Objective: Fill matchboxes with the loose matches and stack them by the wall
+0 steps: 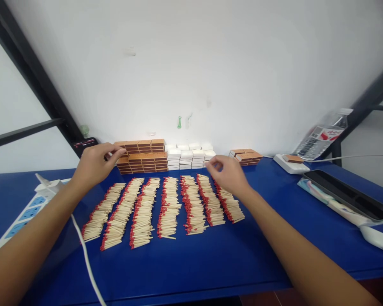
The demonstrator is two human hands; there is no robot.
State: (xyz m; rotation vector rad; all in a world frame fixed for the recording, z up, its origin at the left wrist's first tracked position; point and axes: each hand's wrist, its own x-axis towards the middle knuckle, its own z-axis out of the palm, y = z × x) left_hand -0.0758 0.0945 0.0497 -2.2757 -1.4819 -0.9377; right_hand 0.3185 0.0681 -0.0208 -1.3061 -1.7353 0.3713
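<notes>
My left hand [97,163] is at the left end of the stacked brown matchboxes [143,163], thumb and forefinger pinched together against the stack; what lies between the fingertips is too small to make out. Beside the right end of the stacked white matchbox trays [185,159], my right hand [227,172] is curled with its fingertips close together at the tray edge. Whether it grips a tray is unclear. Several long rows of red-tipped matches [143,214] lie on the blue table [185,272] below both hands. My right hand hides the top of the rightmost row.
More brown matchboxes [250,157] stand to the right. Beyond them are a white charger [290,165] with a matchbox on it, a plastic bottle [322,136] and a dark phone [347,193]. A power strip [27,214] and white cable [86,255] lie left. A white wall [191,76] rises behind.
</notes>
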